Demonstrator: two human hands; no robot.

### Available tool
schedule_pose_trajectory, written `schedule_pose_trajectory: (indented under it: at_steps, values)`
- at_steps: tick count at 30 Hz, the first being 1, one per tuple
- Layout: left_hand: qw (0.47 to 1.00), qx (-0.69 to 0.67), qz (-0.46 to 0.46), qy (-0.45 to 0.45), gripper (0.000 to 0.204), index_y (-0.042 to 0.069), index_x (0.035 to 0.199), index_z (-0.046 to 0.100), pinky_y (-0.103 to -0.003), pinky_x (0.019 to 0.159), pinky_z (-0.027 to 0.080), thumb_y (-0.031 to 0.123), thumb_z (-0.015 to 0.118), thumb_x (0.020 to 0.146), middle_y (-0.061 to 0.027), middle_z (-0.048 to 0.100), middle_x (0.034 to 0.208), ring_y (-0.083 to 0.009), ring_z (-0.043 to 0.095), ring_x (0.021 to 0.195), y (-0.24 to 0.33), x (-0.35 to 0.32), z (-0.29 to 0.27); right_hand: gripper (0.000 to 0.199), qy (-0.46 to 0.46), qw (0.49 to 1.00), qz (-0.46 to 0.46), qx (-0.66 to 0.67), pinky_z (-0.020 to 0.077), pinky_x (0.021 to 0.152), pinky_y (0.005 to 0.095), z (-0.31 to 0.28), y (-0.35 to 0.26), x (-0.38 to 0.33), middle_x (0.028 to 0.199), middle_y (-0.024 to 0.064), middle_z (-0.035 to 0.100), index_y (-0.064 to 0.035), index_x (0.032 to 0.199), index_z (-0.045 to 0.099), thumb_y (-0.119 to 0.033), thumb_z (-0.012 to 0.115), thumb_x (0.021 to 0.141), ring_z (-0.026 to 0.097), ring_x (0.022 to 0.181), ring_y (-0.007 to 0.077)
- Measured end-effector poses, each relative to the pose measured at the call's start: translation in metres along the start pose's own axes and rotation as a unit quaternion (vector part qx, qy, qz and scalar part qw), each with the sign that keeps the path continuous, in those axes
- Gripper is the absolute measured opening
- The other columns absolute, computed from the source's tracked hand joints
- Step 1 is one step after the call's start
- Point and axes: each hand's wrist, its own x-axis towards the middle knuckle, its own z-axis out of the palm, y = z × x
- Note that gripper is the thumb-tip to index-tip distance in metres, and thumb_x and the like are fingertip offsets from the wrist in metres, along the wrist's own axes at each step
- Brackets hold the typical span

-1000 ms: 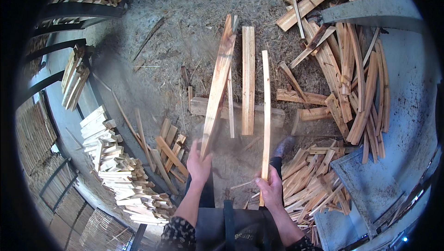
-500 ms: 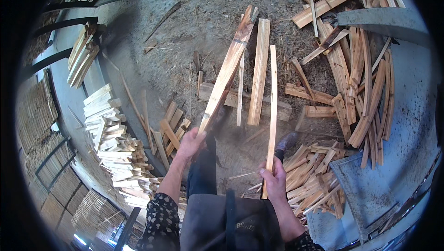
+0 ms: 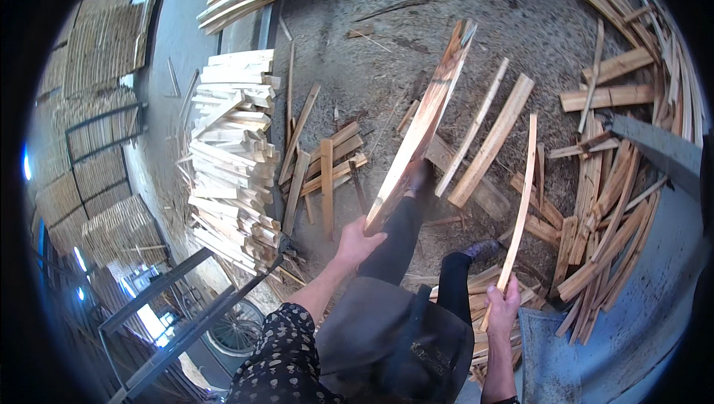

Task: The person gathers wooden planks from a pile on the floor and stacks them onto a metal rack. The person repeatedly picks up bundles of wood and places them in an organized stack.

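Observation:
My left hand point(image 3: 358, 243) is closed round the lower end of a wide wooden board point(image 3: 416, 132), which tilts up and away with dark bark along its edge. In my right hand point(image 3: 503, 301) is a thin wooden strip point(image 3: 523, 203), slightly bowed and pointing away from me. Between the two, a narrow strip point(image 3: 474, 127) and a broader plank point(image 3: 493, 141) lie propped over a timber on the ground. The grip of my left fingers is partly hidden behind the board.
A tall stack of pale cut boards point(image 3: 234, 158) stands on the left, with loose pieces point(image 3: 327, 188) beside it. Slats pile up at the right point(image 3: 606, 210) by a blue-grey metal sheet point(image 3: 632, 344). A metal frame point(image 3: 163, 307) and a spoked wheel point(image 3: 236, 327) are at lower left.
My view has turned left, so the pale stack sits more fully in sight. Both hands keep hold of their wood, and my legs have shifted in a step.

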Motion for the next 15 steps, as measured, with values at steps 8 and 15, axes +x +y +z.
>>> schedule_pose_trajectory:
  at_steps: [8,15]
  values:
    - [0.984,0.004,-0.072,0.161,0.025,-0.001,0.079,0.055,-0.036,0.062,0.048,0.019,0.064,0.066,-0.0191,0.060,0.069,-0.0276,0.061,0.066,-0.099,0.023,-0.039,0.038,-0.025,0.998,0.024,-0.044,0.0354,0.043,0.0173,0.082,-0.040,0.011,0.069,-0.0008,0.046,-0.0021,0.114,0.043,0.000,0.053,0.077,0.042,0.051,0.0050]
    - [0.955,0.263,0.037,0.134,0.052,0.001,0.115,0.047,-0.041,0.090,0.038,0.027,0.062,0.073,-0.0246,0.051,0.108,-0.0346,0.049,0.104,-0.108,0.075,-0.095,0.045,-0.161,0.986,0.022,-0.037,0.0403,0.055,0.0184,0.169,-0.066,0.017,0.078,-0.0016,0.049,-0.0008,0.119,0.042,0.000,0.055,0.077,0.046,0.063,0.0042]
